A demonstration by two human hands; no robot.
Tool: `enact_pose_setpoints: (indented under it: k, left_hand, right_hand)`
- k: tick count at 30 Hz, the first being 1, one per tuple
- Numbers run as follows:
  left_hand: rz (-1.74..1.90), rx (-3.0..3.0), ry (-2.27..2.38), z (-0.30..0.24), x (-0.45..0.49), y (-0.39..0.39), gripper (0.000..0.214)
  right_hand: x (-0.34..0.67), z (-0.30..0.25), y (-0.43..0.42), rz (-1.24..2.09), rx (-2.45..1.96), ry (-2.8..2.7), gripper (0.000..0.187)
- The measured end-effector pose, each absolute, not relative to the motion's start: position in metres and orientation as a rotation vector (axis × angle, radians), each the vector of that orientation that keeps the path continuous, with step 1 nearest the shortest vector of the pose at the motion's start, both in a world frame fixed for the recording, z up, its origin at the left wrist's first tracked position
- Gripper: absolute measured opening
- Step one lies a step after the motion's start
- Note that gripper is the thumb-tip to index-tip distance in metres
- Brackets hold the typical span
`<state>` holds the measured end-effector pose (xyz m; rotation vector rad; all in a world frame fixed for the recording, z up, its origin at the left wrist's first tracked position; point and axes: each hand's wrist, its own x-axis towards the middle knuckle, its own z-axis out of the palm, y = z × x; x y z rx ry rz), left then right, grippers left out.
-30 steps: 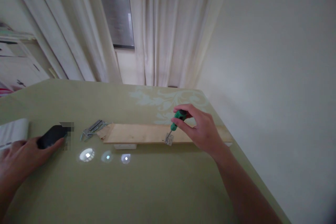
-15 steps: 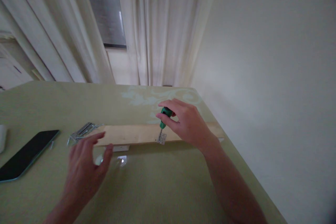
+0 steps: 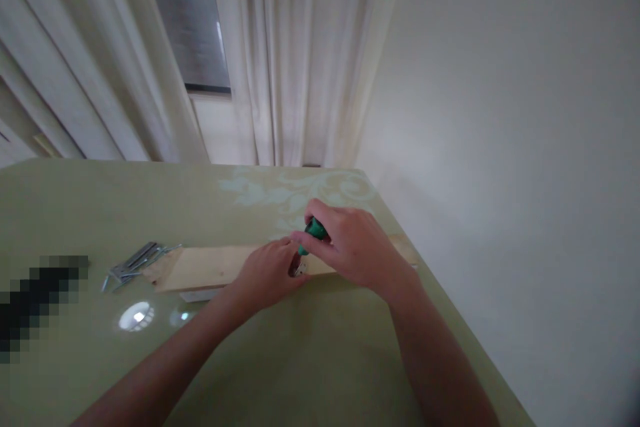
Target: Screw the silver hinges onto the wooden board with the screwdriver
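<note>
A pale wooden board (image 3: 205,265) lies across the table, its far end partly behind my right hand (image 3: 353,243). That hand is closed around the green handle of a screwdriver (image 3: 315,228), which points down at a small metal hinge (image 3: 301,269) at the board's near edge. My left hand (image 3: 270,272) is on the board, its thumb and fingers closed about the hinge and covering most of it. The screwdriver's tip is hidden behind the left fingers.
Several metal hinges and screws (image 3: 143,259) lie in a pile by the board's left end. A white piece (image 3: 197,295) shows under the board. A dark pixelated object (image 3: 37,300) lies at the left. The table (image 3: 310,360) runs along a wall (image 3: 490,147) at the right.
My left hand has moved right, from beside the board's left end to the hinge, and closed on it. My right hand stays over the hinge with the screwdriver. The view has shifted slightly.
</note>
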<state>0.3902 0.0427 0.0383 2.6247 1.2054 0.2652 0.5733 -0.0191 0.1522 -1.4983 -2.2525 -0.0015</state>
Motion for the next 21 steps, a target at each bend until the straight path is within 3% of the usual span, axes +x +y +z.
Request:
enact_pose_setpoints:
  k: [6, 21]
  left_hand:
    - [0.236, 2.491, 0.904, 0.042, 0.371, 0.058, 0.009]
    - [0.354, 2.4, 0.789, 0.027, 0.362, 0.058, 0.016]
  right_hand:
    - [0.569, 0.15, -0.013, -0.057, -1.529, -2.199, 0.03]
    - [0.565, 0.153, -0.02, -0.121, -1.553, -2.172, 0.024]
